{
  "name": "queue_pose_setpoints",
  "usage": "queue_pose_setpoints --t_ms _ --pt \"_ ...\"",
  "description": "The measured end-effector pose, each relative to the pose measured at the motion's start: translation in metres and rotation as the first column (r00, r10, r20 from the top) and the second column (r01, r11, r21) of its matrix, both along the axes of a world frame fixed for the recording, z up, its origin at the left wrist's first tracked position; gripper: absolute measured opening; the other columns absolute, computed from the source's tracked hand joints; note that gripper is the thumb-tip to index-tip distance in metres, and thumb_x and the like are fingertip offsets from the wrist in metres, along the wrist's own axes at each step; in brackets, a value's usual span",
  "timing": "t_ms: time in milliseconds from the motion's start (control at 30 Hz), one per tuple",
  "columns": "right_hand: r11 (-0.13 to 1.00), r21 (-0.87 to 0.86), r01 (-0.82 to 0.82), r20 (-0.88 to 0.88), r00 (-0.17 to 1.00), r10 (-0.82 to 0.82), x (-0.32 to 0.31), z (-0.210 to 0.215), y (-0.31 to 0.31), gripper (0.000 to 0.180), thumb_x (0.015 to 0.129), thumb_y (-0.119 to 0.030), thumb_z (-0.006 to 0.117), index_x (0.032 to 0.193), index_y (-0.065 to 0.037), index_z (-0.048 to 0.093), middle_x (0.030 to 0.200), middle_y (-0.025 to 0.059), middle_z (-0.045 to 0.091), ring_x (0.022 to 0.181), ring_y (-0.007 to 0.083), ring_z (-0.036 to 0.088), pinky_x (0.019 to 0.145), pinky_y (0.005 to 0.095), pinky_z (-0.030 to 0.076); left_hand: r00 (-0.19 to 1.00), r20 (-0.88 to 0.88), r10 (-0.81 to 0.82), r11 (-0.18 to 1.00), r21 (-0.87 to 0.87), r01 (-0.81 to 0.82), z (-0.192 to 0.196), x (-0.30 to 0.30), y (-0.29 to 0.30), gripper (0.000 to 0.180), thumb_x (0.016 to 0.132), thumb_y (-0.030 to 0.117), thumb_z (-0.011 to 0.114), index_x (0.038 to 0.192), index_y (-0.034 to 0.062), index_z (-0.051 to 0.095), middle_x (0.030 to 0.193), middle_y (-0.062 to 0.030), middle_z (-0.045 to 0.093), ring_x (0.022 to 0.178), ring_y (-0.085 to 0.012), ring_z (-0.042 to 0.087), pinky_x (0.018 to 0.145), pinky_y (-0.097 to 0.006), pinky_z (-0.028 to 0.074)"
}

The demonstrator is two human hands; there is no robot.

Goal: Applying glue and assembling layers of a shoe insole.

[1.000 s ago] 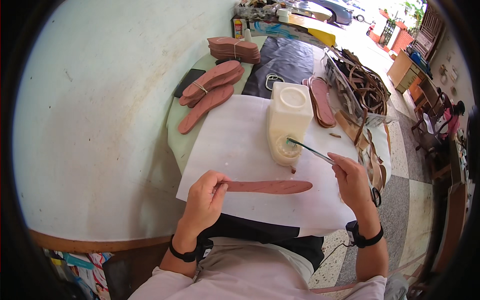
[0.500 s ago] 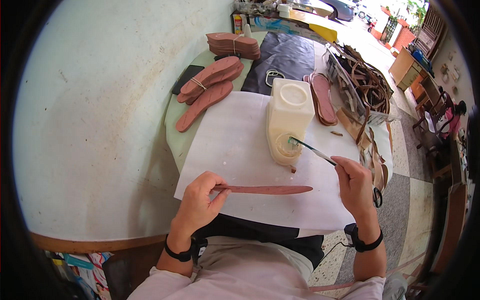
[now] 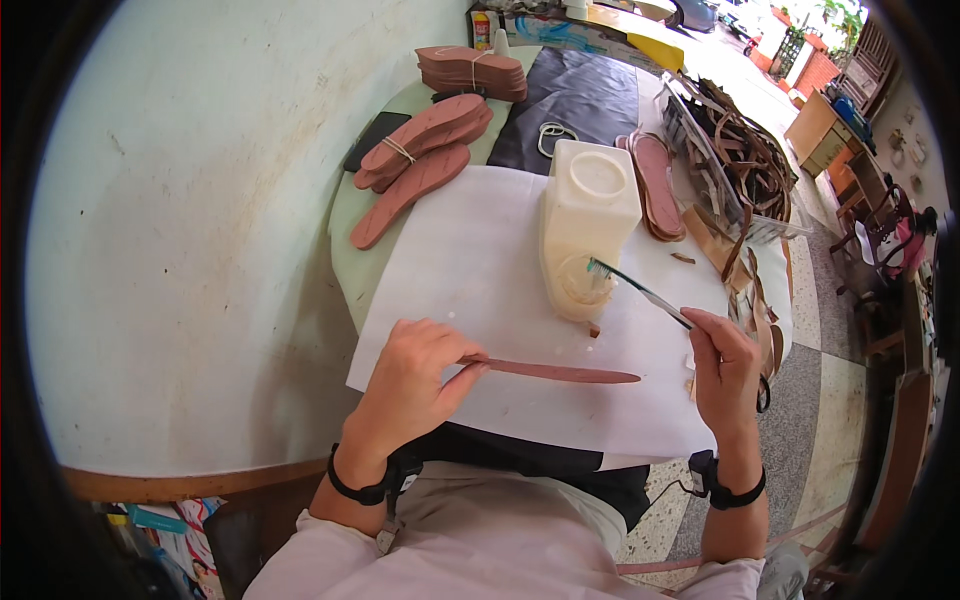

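Pinching the sole [image 3: 563,373] edge-on at lower centre with my left grip [image 3: 415,375], I clamp the brush [image 3: 648,293] in my right grip [image 3: 727,362], bristles at the pale container [image 3: 588,215]'s mouth, mid-frame. I'm likely loading it; brushing would call for a face-up sole.

A head-worn fisheye view looks down, from close above, over the hands [image 3: 408,378] [image 3: 727,372].

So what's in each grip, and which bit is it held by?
The left grip pinches a thin reddish-brown sole by its left end. The right grip holds a brush by its handle.
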State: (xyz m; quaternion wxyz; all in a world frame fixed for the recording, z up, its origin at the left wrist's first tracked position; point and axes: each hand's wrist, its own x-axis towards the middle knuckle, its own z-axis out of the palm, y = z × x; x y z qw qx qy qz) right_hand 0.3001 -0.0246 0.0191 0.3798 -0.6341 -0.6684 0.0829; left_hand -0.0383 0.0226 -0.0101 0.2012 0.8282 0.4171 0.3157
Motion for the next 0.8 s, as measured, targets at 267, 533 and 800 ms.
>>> queue_pose_setpoints --t_ms 267,533,800 --pt "0.977 0.131 0.168 -0.226 0.965 -0.136 -0.011 0.003 -0.073 0.023 0.088 0.004 0.059 0.108 0.005 0.071 0.089 0.0155 0.069 0.072 0.0205 0.059 0.063 0.0316 0.045 0.94 0.325 0.103 0.912 -0.408 0.041 0.004 0.005 -0.009 0.008 0.086 -0.001 0.075 0.094 -0.0026 0.073 0.08 -0.0078 0.071 0.076 -0.0127 0.069 0.065 -0.024 0.053" --pt "0.996 0.053 0.068 -0.247 0.968 -0.053 -0.041 -0.023 -0.095 0.02 0.096 -0.007 0.061 0.108 0.006 0.069 0.094 0.0139 0.066 0.083 0.0183 0.059 0.074 0.0289 0.045 0.926 0.313 0.21 0.76 -0.649 0.047 0.002 0.039 -0.008 0.018 0.088 0.004 0.074 0.103 -0.0049 0.071 0.084 -0.0061 0.074 0.076 -0.0072 0.065 0.067 -0.024 0.052" --pt "0.989 0.144 0.031 -0.174 0.985 -0.006 -0.051 -0.037 -0.086 0.027 0.083 0.006 0.064 0.109 0.004 0.072 0.076 0.0123 0.063 0.062 0.018 0.057 0.054 0.0275 0.04 0.927 0.319 0.199 0.798 -0.601 0.036 0.001 0.04 -0.009 0.019 0.088 0.004 0.074 0.105 -0.0044 0.072 0.087 -0.0078 0.076 0.077 -0.0084 0.067 0.069 -0.025 0.054"
